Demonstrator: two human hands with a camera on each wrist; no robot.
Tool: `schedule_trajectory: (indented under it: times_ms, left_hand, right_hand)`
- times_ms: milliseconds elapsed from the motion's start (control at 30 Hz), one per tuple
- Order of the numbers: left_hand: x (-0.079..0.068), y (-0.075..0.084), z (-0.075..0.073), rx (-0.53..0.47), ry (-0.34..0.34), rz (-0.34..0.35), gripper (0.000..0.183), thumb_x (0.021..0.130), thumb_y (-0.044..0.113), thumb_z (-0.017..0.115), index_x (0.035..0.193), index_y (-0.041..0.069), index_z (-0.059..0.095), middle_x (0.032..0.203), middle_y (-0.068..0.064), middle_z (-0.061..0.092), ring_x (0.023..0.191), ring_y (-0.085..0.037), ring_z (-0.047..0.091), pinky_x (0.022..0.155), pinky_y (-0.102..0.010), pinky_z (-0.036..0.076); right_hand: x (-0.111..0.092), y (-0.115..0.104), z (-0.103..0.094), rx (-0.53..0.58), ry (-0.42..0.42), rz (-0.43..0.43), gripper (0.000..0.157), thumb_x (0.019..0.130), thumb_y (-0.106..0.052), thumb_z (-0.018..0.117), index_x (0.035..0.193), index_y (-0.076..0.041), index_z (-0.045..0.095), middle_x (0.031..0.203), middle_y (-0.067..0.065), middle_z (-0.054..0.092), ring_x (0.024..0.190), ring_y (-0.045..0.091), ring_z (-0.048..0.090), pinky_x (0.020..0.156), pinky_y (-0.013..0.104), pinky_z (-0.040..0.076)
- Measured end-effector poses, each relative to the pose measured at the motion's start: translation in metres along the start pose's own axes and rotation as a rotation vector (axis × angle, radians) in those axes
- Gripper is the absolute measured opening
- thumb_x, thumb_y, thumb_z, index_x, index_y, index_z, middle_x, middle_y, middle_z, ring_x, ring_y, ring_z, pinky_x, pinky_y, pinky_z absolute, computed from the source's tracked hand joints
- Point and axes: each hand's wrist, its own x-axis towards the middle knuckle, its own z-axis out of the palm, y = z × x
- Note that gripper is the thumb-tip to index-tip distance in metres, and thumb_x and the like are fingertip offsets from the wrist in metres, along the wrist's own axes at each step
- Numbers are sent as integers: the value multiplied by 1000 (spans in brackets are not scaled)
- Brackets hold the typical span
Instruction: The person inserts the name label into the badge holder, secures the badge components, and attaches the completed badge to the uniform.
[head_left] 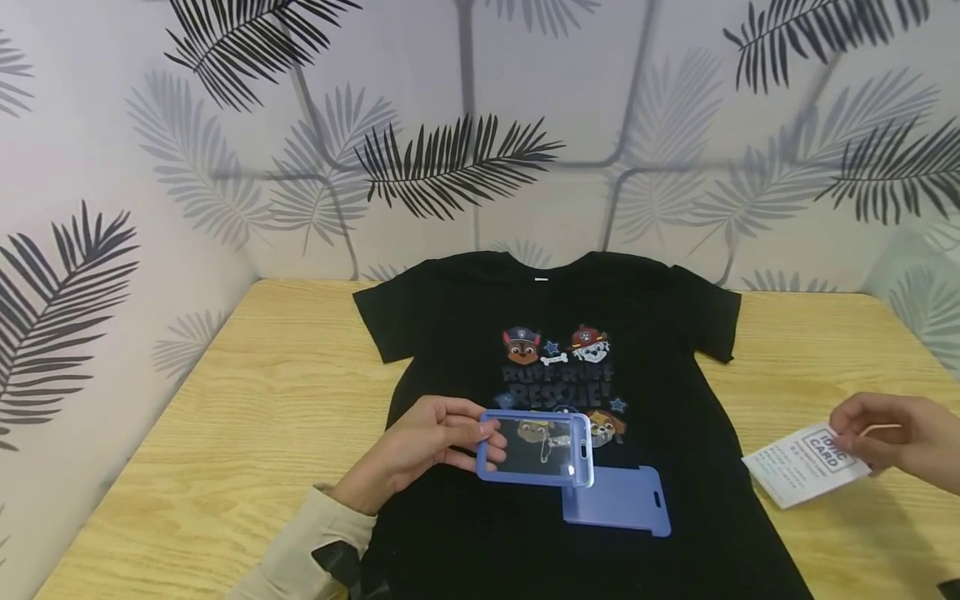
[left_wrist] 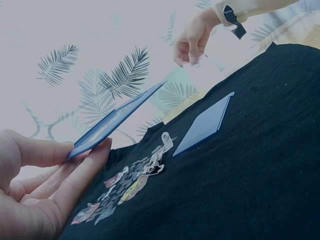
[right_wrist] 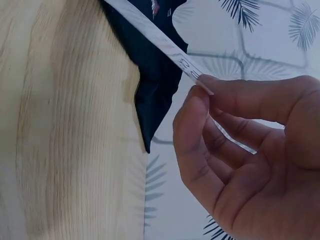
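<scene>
My left hand (head_left: 438, 442) pinches the left end of a blue badge holder frame (head_left: 495, 477) with a clear window, raised over the black T-shirt (head_left: 450, 358). In the left wrist view the frame (left_wrist: 120, 116) appears nearly edge-on between thumb and fingers. On the shirt lies a flat blue slotted cover (head_left: 615, 500), partly overlapped by the frame in the head view. A small metal clip with a strap (left_wrist: 162, 150) rests on the print. Off to the right, my right hand (head_left: 892, 433) pinches a white paper card (head_left: 802, 471) printed "ID/IC CARD" by its corner.
The T-shirt lies spread on a light wooden table (head_left: 285, 375), its cartoon dog print (head_left: 558, 358) facing up. Behind the table hangs a pale backdrop (head_left: 525, 92) with leaf patterns, reaching round to the left side.
</scene>
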Motion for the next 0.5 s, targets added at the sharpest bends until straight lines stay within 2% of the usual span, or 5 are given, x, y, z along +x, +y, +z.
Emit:
schedule_trajectory:
  times_ms: [100,200,333,433,500]
  left_hand:
    - [1,0,0,2,0,3,31,93,1,60,115,-20,53,97,-23,71,86,-24,71,78,-45,57]
    - [2,-1,1,1,-3,3,32,93,2,61,114,-20,53,97,-24,70,86,-24,71,78,-45,57]
    - [3,-2,1,-1,-4,1,32,93,3,61,115,-20,53,97,-24,70,86,-25,71,78,-45,57]
    - [4,-2,2,1,-4,3,32,93,3,61,115,-20,54,96,-22,71,86,-25,71,78,-45,57]
    - [4,-2,2,1,-4,5,32,93,2,60,115,-20,54,95,-21,71,86,-24,71,78,-45,57]
  right_hand:
    - [0,-5,2,54,17,18,17,91,8,57,107,12,53,87,5,56,69,7,58,55,28,55]
    - [0,-12,4,113,1,76,26,92,4,59,114,15,52,92,9,57,74,12,59,60,30,57]
    - [-1,-19,10,178,-22,158,39,93,-11,64,119,15,52,104,15,59,82,18,60,66,29,57]
    - [-3,-24,17,232,-14,177,45,94,-21,65,120,12,53,111,16,59,83,18,60,68,28,56]
    - [-3,-26,22,278,-1,166,45,93,-22,66,119,12,53,112,15,59,81,16,61,68,28,57]
